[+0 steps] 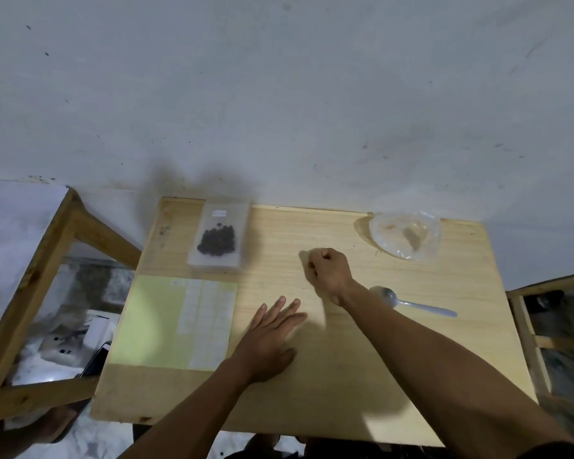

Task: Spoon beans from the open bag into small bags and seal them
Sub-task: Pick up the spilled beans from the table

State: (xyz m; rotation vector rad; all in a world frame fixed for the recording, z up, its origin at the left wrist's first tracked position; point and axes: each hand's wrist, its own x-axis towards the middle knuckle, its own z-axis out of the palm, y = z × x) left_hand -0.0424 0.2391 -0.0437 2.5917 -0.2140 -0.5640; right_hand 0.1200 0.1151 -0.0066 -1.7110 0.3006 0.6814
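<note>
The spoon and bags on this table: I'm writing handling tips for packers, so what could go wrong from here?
1. The small bag of beans lies near the table's far left edge; a sweep could knock it off.
2. The spoon lies close beside the right forearm, so drawing the arm back may push it away.
3. The clear open bag looks crumpled and nearly empty; scooping could drag it.

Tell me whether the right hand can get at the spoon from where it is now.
Probably yes. The spoon lies bare on the table, just right of the right forearm, with nothing on it. The right hand sits past it with fingers curled, so it would need to draw back.
</note>
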